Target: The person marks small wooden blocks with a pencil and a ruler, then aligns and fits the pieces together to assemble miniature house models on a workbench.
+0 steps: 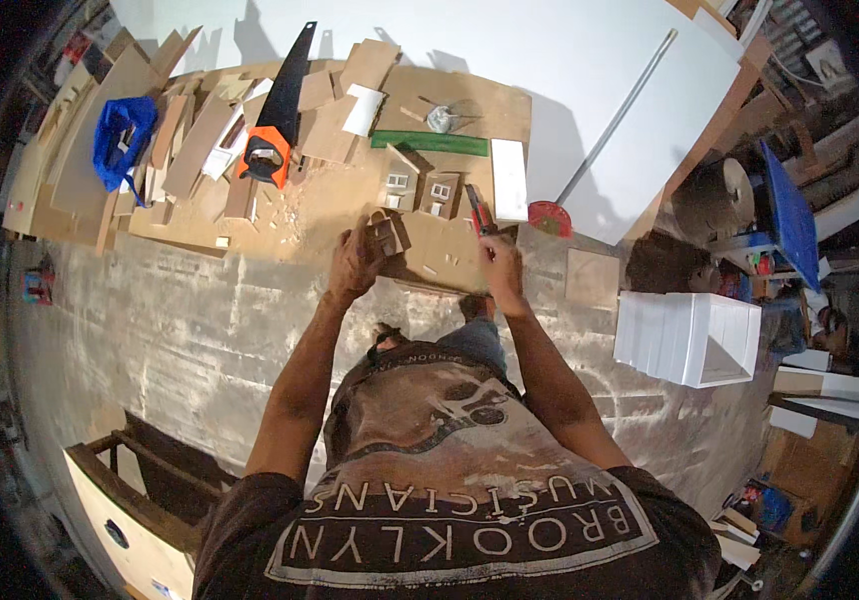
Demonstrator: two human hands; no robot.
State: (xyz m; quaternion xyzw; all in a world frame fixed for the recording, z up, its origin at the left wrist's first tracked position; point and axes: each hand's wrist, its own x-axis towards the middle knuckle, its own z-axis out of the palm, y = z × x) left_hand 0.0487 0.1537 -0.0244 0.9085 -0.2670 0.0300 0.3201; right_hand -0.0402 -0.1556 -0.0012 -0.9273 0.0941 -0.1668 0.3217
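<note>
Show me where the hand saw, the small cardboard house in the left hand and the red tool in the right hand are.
hand saw (268,158): head view, on its orange handle.
small cardboard house (387,233): head view, on its front wall.
red tool (477,208): head view, on its red body above the right hand's fingers.

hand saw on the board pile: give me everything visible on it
The hand saw has a long, dark, tapering blade and a chunky orange and black closed-loop handle. It lies flat on the heap of cut wooden boards, handle toward the person, blade tip pointing away toward the white sheet. It looks whole. Neither hand touches it; the left hand is nearest, well apart. Teeth are too small to make out.
</note>
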